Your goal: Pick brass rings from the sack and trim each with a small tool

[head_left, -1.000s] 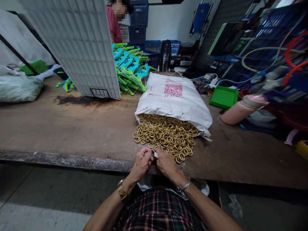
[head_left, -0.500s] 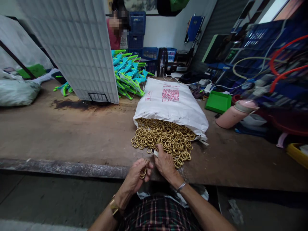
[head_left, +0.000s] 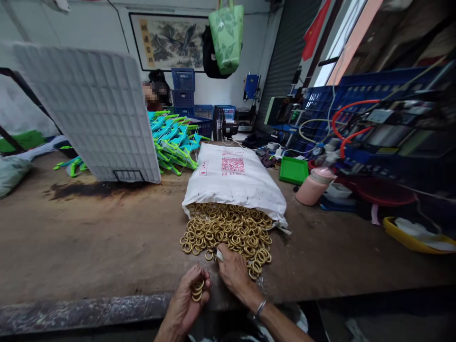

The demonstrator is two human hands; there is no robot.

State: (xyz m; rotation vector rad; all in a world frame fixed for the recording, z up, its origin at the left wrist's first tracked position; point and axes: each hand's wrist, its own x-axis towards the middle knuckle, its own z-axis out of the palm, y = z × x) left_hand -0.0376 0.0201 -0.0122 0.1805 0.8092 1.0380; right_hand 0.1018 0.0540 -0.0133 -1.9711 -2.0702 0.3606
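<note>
My left hand (head_left: 185, 297) is near the table's front edge, its fingers curled around several gold-coloured rings (head_left: 197, 290). To its right, my right hand (head_left: 237, 275) reaches the front of a loose pile of the same rings (head_left: 228, 232). Its fingers are bent together, with a small white piece (head_left: 219, 255) and a dark tip showing at the fingertips; I cannot make out what this is. The pile spills from the mouth of a white sack (head_left: 238, 187) with red print, lying on its side. One single ring (head_left: 209, 255) lies just beyond the right fingertips.
A tall white ribbed panel (head_left: 96, 114) stands at the left on the brown table (head_left: 89, 242). Behind it lie green and turquoise plastic pieces (head_left: 174, 142), and a person is farther back. On the right are a green tray (head_left: 294, 170), a pink bottle (head_left: 315, 187) and a yellow basin (head_left: 409, 240).
The view has tilted up and turned slightly right. More rings show in my left hand than before. My right hand stays at the front of the pile.
</note>
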